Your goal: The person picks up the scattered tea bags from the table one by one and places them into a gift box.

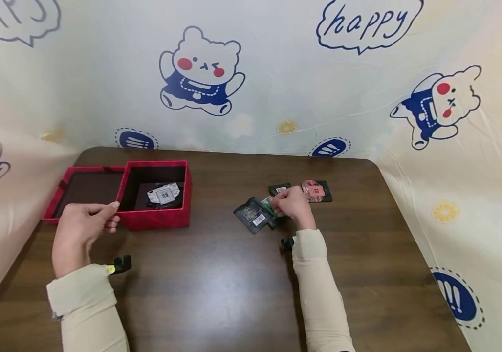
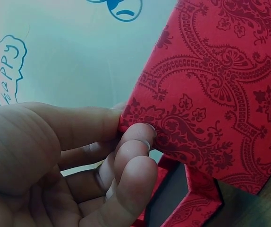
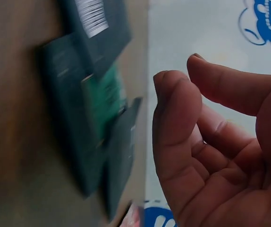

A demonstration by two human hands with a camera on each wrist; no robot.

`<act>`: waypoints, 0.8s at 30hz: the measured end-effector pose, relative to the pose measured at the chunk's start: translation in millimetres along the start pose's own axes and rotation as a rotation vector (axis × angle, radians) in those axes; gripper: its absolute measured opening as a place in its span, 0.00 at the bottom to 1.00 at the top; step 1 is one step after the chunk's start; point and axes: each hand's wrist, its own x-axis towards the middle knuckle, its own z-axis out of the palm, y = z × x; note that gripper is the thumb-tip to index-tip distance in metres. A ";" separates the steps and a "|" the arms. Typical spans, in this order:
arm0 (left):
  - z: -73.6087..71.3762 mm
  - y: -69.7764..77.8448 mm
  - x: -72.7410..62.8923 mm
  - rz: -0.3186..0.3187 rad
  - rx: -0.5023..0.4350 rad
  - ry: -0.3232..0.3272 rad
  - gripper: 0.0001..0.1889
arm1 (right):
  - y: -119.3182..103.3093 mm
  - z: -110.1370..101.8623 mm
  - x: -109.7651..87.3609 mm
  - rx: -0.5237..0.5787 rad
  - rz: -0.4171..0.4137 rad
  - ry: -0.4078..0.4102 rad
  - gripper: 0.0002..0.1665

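Observation:
At the left of the table, a red patterned box [image 1: 156, 220] stands with its open side up. Inside it lie packets, the top one white and grey [image 1: 163, 195]. My left hand [image 1: 81, 230] pinches the box's near left corner; the thumb and curled fingertips [image 2: 140, 172] show there in the left wrist view. Over a loose pile of small packets, my right hand [image 1: 292, 203] is bent with thumb and forefinger close together, nothing between them in the right wrist view. Under it are a black packet with a barcode label [image 1: 252, 215] and a green-and-black packet [image 3: 107, 101].
The red lid [image 1: 88, 193], dark inside, lies against the box's left side. Right of my right hand is a pink-and-black packet [image 1: 316, 191]; a dark packet [image 1: 278, 188] lies behind that hand. A printed cloth [image 1: 268, 83] surrounds the brown table [image 1: 215, 293].

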 end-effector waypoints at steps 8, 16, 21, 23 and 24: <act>-0.2 -0.2 0.6 -0.033 -0.006 -0.005 0.36 | 15.5 6.1 -4.8 -0.141 0.026 0.036 0.08; 1.0 -1.1 0.9 -0.012 0.002 0.004 0.35 | 8.7 12.6 -4.6 -0.206 0.119 0.074 0.12; 0.1 -1.7 1.8 -0.008 0.012 0.007 0.36 | 9.5 16.6 -4.1 -0.209 0.112 0.092 0.11; -0.4 -1.5 2.1 -0.013 0.015 0.007 0.36 | 10.9 18.0 -4.4 -0.210 0.085 0.097 0.10; -0.7 -1.6 2.3 -0.014 0.013 0.007 0.36 | 11.6 18.5 -4.7 -0.209 0.071 0.098 0.09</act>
